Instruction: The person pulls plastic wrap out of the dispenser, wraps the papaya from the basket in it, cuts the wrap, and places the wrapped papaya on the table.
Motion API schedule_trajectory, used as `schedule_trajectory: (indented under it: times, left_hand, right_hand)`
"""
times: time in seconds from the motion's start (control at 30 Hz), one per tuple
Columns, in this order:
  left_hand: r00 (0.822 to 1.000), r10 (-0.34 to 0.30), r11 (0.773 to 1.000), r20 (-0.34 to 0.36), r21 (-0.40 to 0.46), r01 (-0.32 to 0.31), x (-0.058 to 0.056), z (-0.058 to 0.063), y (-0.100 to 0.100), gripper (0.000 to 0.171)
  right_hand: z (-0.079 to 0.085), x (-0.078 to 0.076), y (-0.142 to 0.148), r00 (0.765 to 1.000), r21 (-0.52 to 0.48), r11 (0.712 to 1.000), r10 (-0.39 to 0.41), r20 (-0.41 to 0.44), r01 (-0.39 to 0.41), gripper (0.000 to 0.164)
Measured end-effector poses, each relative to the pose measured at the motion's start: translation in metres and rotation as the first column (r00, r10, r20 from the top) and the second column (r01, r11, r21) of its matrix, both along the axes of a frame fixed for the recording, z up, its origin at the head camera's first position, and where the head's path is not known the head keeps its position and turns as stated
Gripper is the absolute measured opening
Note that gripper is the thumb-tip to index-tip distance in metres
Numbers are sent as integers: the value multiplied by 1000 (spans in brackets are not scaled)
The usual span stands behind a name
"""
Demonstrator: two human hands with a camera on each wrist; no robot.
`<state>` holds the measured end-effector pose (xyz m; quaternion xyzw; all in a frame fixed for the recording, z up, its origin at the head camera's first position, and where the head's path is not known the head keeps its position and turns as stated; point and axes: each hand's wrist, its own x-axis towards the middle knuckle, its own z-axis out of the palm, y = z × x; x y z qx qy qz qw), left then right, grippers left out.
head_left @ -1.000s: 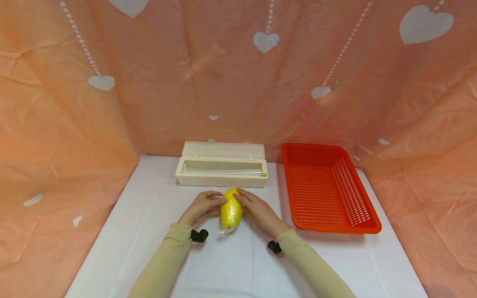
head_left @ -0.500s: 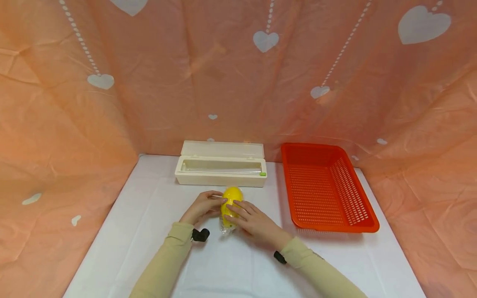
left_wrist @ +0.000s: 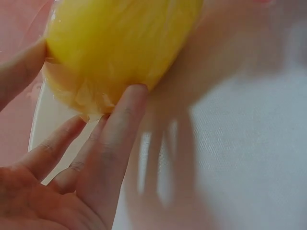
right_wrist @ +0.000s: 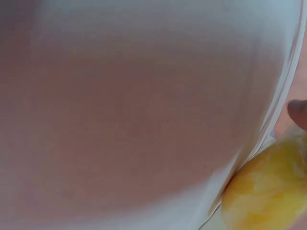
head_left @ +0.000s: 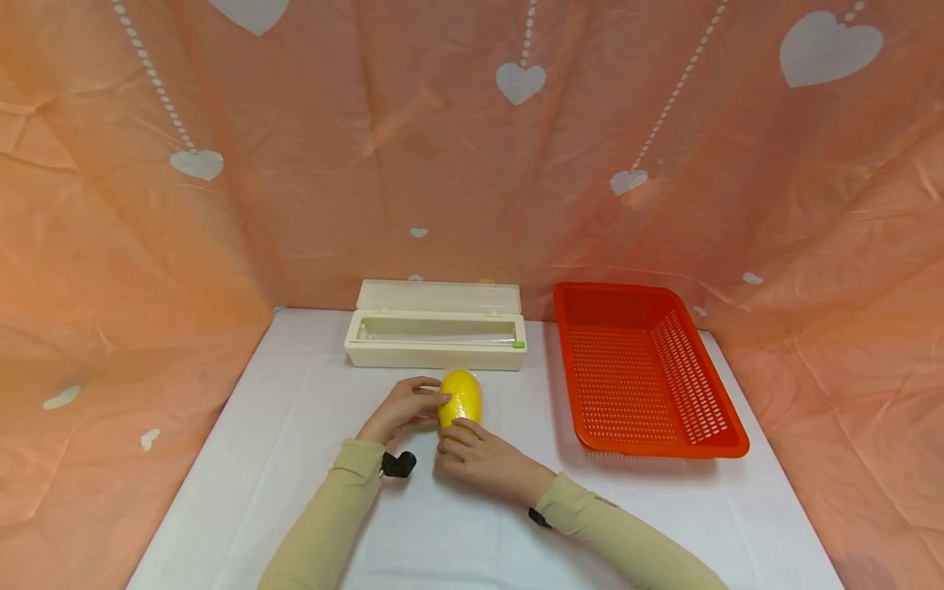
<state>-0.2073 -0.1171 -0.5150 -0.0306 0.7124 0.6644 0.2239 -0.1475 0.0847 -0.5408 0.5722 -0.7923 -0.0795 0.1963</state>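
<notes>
An oval yellow fruit (head_left: 460, 393) wrapped in clear cling film lies on the white table, midway between the hands. My left hand (head_left: 401, 410) holds it from the left. In the left wrist view, the thumb and fingers of that hand (left_wrist: 103, 158) rest against opposite sides of the fruit (left_wrist: 115, 43), over wrinkled film. My right hand (head_left: 490, 463) grips the near end with bent fingers, covering that end. The right wrist view catches just a fingertip (right_wrist: 298, 112) beside the wrapped fruit (right_wrist: 266, 191) at its right edge.
Behind the fruit stands a cream cling film dispenser (head_left: 435, 356), lid (head_left: 438, 296) raised, a green slider (head_left: 519, 345) at its right end. To the right is a red perforated basket (head_left: 664, 449). Orange cloth (head_left: 457, 164) with white hearts hangs around the table (head_left: 310, 393).
The right hand has moved from the fruit's far right side over its top to the near end, where the loose film was showing. The left hand has stayed put.
</notes>
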Motion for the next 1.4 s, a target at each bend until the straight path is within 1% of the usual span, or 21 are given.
schedule_trajectory:
  times: [0.1, 0.23, 0.37, 0.57, 0.67, 0.7, 0.77, 0.87, 0.93, 1.0, 1.13, 1.2, 1.3, 1.4]
  left_hand:
    - [1000, -3, 1000, -6, -13, 3, -1, 0, 1, 48]
    - [1000, -3, 999, -10, -36, 2, -1, 3, 1, 51]
    - [1000, -9, 999, 3, -35, 9, -2, 2, -1, 53]
    - [1000, -10, 1000, 21, -4, 11, -3, 2, 0, 51]
    - [1000, -10, 1000, 22, 7, 10, -3, 2, 0, 49]
    - [1000, -10, 1000, 23, 6, 10, -3, 2, 0, 49]
    - [1000, -9, 1000, 24, -3, 9, -4, 3, 0, 49]
    - [1000, -9, 1000, 24, 1, 9, -4, 4, 1, 47]
    - [1000, -11, 1000, 19, 6, 11, -4, 4, 0, 45]
    - [1000, -9, 1000, 25, 15, 9, -5, 5, 1, 45]
    - [1000, -8, 1000, 29, 11, 7, -6, 4, 1, 45]
    - [999, -7, 1000, 31, 9, 6, -6, 2, 1, 45]
    - [1000, -8, 1000, 27, 2, 8, -5, 1, 0, 43]
    - [999, 5, 1000, 34, -4, -5, -4, 0, 0, 43]
  right_hand:
    - [1, -1, 1, 999, -21, 1000, 18, -38, -19, 28]
    - [4, -1, 5, 999, -98, 994, 52, 0, -51, 29]
    - [6, -1, 8, 995, -166, 983, 85, 48, -76, 33]
    - [5, -2, 12, 993, -240, 968, 94, 71, -74, 41]
    - [3, -5, 12, 984, -307, 950, 102, 145, -53, 40]
    - [3, -6, 11, 978, -331, 943, 108, 180, -43, 40]
    - [2, -8, 11, 956, -381, 925, 115, 270, -4, 39]
    - [4, -13, 8, 927, -410, 909, 90, 364, 72, 41]
    - [6, -15, 7, 908, -401, 905, 44, 417, 141, 45]
    - [9, -18, 7, 892, -371, 906, -17, 452, 206, 49]
    - [10, -22, 9, 849, -316, 894, -118, 516, 316, 57]
    - [7, -24, 10, 828, -299, 891, -135, 544, 341, 58]
    - [3, -25, 11, 803, -290, 891, -126, 583, 350, 56]
    - [-1, -26, 12, 794, -288, 894, -114, 597, 345, 54]
